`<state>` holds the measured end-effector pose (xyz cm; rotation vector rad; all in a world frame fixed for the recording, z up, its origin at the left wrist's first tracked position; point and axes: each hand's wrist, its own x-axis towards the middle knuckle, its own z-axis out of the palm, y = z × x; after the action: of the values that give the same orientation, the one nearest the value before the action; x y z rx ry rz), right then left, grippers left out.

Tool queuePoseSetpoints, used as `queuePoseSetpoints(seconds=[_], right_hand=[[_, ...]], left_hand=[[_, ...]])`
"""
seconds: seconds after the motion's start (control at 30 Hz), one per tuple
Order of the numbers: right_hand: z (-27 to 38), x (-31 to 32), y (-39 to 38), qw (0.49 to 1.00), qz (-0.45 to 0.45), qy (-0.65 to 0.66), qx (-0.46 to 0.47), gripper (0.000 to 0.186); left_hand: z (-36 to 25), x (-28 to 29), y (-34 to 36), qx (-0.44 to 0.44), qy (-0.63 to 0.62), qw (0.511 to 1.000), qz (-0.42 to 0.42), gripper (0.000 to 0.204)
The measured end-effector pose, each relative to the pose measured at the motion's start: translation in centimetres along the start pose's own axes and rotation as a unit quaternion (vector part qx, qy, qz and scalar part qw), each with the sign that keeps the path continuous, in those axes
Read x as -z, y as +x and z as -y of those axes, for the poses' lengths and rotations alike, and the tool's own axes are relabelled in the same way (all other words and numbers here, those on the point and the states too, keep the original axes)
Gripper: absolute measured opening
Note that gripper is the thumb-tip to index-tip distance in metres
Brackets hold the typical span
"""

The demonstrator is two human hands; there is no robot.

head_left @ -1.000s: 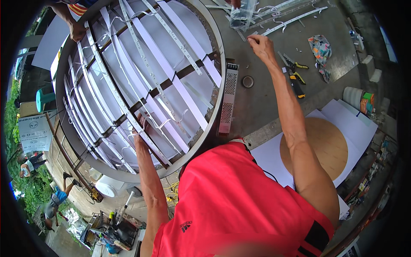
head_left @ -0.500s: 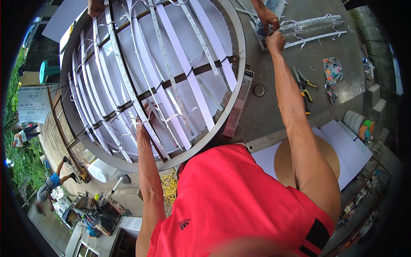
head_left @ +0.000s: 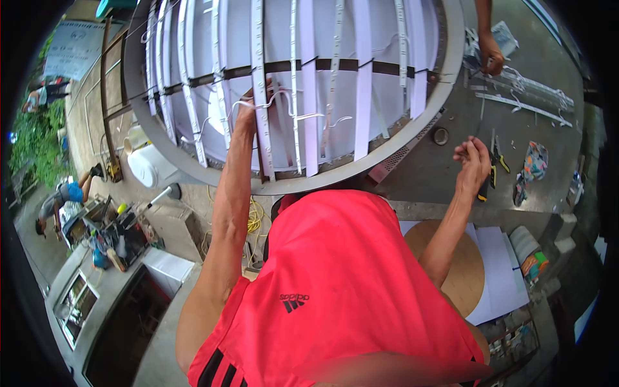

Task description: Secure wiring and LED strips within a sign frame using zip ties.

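A round metal frame [head_left: 453, 45] holds white LED strips [head_left: 334, 61] and pale bars [head_left: 362, 97] across dark crossbars, with loose white wires. My left hand [head_left: 248, 109] reaches into it and grips one strip-covered bar [head_left: 261, 138], its fingers partly hidden behind it. My right hand [head_left: 471, 161] is outside the ring at the right, over the grey table [head_left: 548, 168], fingers curled with a thin dark strip rising from the fingertips. Beside it lie yellow-handled pliers [head_left: 500, 161], a tape roll [head_left: 440, 135] and a patterned cloth [head_left: 535, 161]. A perforated metal box [head_left: 380, 171] lies partly under the ring.
A co-worker's hand [head_left: 490, 55] is by a clear bag and spare strips [head_left: 529, 106]. Two other people [head_left: 71, 193] appear at far left. Below are a yellow cable [head_left: 256, 219], a cluttered bench [head_left: 122, 235], white sheets and a brown disc [head_left: 471, 258].
My right hand has drawn back from beside the co-worker's hand at the strips toward me. My left hand stays on its bar. The view has turned, so the ring sits higher.
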<state>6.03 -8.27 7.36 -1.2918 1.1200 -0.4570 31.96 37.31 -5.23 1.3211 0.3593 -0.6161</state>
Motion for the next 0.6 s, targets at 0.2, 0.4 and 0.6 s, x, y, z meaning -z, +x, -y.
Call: queuePoseSetpoints(seconds=[0.2,0.4,0.6], right_hand=[[2.8,-3.7,-8.3,0.981,0.149,0.087,0.092,0.019],[6.1,-11.3,-10.8,0.943,0.297,0.100,0.112,0.058],[7.5,-22.6,-8.3,0.897,0.398,0.191,0.016,0.030]], left_hand=[[-0.7,-1.1,-0.7,-0.015,-0.014,0.998,-0.052,0.024],[-1.2,-1.3,-0.9,0.004,-0.040,0.999,-0.020,0.019],[-2.0,-2.4,-2.1,0.027,-0.064,0.997,-0.029,0.035]])
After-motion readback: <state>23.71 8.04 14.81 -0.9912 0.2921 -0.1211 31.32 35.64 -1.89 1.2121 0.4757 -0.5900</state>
